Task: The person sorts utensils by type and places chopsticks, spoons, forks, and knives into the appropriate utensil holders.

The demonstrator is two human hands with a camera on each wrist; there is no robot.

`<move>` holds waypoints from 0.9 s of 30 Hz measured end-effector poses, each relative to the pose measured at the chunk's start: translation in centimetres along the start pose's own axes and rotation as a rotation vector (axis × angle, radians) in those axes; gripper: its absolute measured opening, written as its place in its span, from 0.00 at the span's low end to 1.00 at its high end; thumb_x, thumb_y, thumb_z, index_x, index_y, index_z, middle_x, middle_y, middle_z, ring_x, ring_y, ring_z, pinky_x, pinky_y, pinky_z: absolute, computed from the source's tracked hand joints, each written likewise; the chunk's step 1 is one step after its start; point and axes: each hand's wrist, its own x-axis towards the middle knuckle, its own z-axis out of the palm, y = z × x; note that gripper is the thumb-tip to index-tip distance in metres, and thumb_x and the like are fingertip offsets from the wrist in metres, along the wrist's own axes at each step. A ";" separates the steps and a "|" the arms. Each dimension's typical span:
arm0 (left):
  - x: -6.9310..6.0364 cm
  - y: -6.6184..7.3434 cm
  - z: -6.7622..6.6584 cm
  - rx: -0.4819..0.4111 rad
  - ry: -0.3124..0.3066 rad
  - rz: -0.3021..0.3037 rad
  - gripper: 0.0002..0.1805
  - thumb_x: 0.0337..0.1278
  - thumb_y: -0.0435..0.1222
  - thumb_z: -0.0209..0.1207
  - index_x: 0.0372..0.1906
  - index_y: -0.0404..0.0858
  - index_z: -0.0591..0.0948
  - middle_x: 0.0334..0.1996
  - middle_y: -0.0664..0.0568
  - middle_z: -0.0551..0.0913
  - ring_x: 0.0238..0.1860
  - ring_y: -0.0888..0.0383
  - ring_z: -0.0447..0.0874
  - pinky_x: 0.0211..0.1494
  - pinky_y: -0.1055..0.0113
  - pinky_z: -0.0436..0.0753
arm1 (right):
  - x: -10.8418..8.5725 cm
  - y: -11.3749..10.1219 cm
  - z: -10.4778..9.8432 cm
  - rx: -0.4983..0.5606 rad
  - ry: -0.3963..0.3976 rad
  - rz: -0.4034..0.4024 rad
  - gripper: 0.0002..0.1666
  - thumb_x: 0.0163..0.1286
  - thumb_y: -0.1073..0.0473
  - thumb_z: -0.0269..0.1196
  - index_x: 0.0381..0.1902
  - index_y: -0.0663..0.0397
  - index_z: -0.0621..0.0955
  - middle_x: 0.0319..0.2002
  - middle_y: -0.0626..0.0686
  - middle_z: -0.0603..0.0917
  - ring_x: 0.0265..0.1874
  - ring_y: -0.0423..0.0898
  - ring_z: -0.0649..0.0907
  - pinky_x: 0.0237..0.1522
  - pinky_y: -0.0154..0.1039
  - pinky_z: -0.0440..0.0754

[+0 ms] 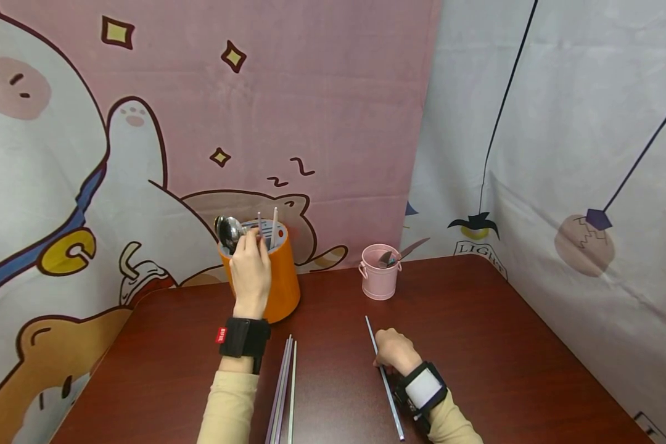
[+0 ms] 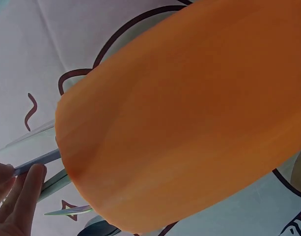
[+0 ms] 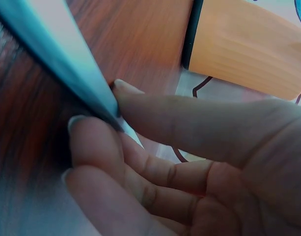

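Observation:
At the orange holder (image 1: pixel 280 277), my left hand (image 1: pixel 250 271) reaches over the rim. In the left wrist view its thumb and fingers pinch a grey-blue chopstick (image 2: pixel 44 159) that still stands partly inside. Metal spoons (image 1: pixel 230 231) and a pale chopstick (image 1: pixel 274 225) also stick out of that holder. On the right of the table, my right hand (image 1: pixel 398 350) pinches a light blue chopstick (image 1: pixel 391 404) between thumb and fingers, low over the wood. To the left of it lie several purple chopsticks (image 1: pixel 280 394) and a pale green chopstick (image 1: pixel 292 394), side by side.
A small pink bucket (image 1: pixel 378 283) stands near the back edge, with metal utensils (image 1: pixel 413 247) leaning out of it. The dark red-brown table (image 1: pixel 494 345) meets a printed cloth backdrop (image 1: pixel 338 123) behind and on the right.

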 end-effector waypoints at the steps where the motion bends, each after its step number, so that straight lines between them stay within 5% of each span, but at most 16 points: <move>1: 0.0 0.0 0.0 0.009 -0.001 0.005 0.11 0.65 0.31 0.54 0.46 0.27 0.79 0.37 0.35 0.82 0.35 0.39 0.83 0.36 0.46 0.81 | 0.0 0.0 0.0 0.000 -0.001 0.001 0.17 0.46 0.62 0.75 0.11 0.53 0.77 0.07 0.51 0.78 0.04 0.39 0.73 0.12 0.35 0.72; 17: -1.1 -1.2 1.3 0.118 -0.086 -0.028 0.09 0.64 0.32 0.56 0.41 0.30 0.82 0.36 0.37 0.86 0.36 0.39 0.80 0.40 0.48 0.79 | -0.2 -0.1 -0.3 -0.001 -0.010 -0.012 0.16 0.47 0.64 0.73 0.12 0.55 0.76 0.07 0.51 0.78 0.05 0.41 0.77 0.12 0.34 0.72; 27: -3.6 -1.0 1.1 0.020 -0.008 0.062 0.10 0.61 0.30 0.58 0.44 0.30 0.80 0.40 0.38 0.83 0.41 0.40 0.80 0.45 0.49 0.79 | -0.3 -0.3 -0.5 0.015 -0.026 -0.017 0.14 0.49 0.66 0.72 0.13 0.56 0.77 0.08 0.52 0.78 0.07 0.43 0.79 0.12 0.34 0.72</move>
